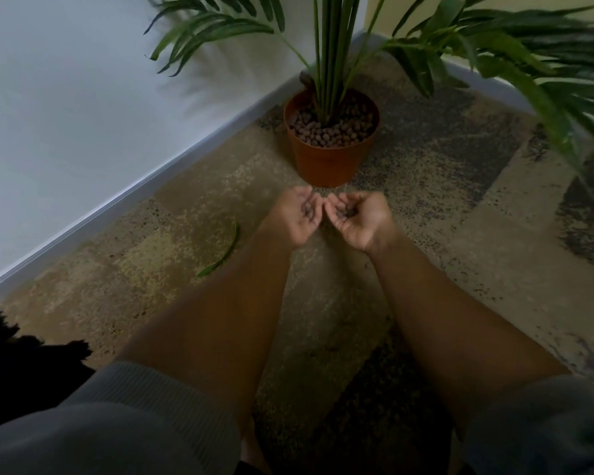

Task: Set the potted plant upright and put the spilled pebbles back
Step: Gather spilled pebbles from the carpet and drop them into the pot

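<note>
The terracotta pot (pixel 326 162) stands upright on the carpet in the corner, with green palm stems (pixel 330 63) rising from it. Brown pebbles (pixel 330 130) fill its top around the stems. Just in front of the pot, my left hand (pixel 297 216) and my right hand (pixel 355 217) are held palm-up side by side, fingers curled. Each cups a few dark pebbles. The hands nearly touch at the fingertips and hover a little short of the pot's base.
A fallen green leaf (pixel 222 252) lies on the patterned carpet (pixel 460 200) to the left of my hands. White walls with a skirting board (pixel 117 207) meet behind the pot. Long fronds (pixel 546 80) overhang the right side.
</note>
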Available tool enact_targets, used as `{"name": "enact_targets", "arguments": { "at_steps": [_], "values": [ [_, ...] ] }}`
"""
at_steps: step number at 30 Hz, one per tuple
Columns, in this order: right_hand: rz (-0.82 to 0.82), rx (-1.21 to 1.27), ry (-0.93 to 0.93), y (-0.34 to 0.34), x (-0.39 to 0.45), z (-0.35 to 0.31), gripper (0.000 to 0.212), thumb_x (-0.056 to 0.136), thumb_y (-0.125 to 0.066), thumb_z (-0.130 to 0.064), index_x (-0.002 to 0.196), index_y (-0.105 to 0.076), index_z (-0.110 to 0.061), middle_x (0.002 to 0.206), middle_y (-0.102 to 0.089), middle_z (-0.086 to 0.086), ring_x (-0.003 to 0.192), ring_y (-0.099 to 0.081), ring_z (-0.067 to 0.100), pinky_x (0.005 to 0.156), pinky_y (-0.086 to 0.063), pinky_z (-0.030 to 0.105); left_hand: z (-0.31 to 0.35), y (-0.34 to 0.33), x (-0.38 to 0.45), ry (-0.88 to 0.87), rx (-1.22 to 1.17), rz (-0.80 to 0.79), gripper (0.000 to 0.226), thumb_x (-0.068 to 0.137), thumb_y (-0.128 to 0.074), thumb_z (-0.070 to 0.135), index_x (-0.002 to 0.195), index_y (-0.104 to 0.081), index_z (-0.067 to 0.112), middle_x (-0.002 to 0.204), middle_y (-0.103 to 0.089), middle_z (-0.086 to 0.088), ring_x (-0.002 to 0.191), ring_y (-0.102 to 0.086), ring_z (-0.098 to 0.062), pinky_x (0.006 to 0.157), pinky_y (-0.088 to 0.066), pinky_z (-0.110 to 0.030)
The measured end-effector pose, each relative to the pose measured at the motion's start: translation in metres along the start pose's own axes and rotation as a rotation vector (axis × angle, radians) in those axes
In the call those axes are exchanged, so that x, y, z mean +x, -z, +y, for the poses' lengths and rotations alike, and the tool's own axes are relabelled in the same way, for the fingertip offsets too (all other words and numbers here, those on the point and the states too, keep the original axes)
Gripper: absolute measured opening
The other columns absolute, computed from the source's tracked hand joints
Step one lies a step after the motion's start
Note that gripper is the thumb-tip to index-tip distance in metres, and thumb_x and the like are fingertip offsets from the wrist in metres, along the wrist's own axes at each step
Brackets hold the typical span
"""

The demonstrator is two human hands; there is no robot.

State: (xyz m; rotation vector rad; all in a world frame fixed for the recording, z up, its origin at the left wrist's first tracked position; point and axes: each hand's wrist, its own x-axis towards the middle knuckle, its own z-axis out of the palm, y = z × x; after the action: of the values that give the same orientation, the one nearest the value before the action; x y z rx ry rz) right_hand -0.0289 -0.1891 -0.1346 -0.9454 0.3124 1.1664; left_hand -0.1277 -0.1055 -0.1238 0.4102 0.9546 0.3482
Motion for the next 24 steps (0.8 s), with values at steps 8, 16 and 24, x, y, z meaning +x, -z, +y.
{"name": "enact_targets", "arguments": {
  "at_steps": [8, 16, 24],
  "values": [
    [-0.002, 0.062, 0.225, -0.066, -0.003, -0.054, 0.030, 0.097, -0.032, -0.007, 0.113, -0.057, 0.000, 0.102, -0.053, 0.015, 0.090, -0.050, 0.023, 0.104, -0.048, 0.041, 0.062, -0.065, 0.011, -0.174, -0.247, -0.085, 0.033, 0.104, -0.026, 0.018, 0.102, -0.053, -0.001, 0.095, -0.052, -0.014, 0.098, -0.055, -0.022, 0.099, -0.048, -0.031],
    [-0.082, -0.072, 0.263, -0.100, -0.006, -0.085, 0.035, 0.098, -0.027, -0.002, 0.078, -0.055, 0.006, 0.077, -0.062, 0.018, 0.079, -0.059, 0.030, 0.079, -0.049, 0.038, 0.087, -0.089, 0.019, -0.175, -0.167, -0.316, 0.045, 0.103, -0.028, 0.011, 0.145, -0.032, -0.007, 0.146, -0.042, -0.025, 0.135, -0.042, -0.035, 0.114, -0.031, -0.049],
    [-0.071, -0.078, 0.194, -0.073, 0.010, -0.096, 0.042, 0.099, -0.025, -0.001, 0.135, -0.044, 0.008, 0.137, -0.048, 0.026, 0.124, -0.052, 0.033, 0.108, -0.044, 0.040, 0.082, -0.081, 0.024, -0.190, -0.165, -0.230, 0.042, 0.103, -0.035, 0.011, 0.140, -0.038, -0.008, 0.141, -0.047, -0.025, 0.134, -0.045, -0.033, 0.110, -0.040, -0.042]
  ]
}}
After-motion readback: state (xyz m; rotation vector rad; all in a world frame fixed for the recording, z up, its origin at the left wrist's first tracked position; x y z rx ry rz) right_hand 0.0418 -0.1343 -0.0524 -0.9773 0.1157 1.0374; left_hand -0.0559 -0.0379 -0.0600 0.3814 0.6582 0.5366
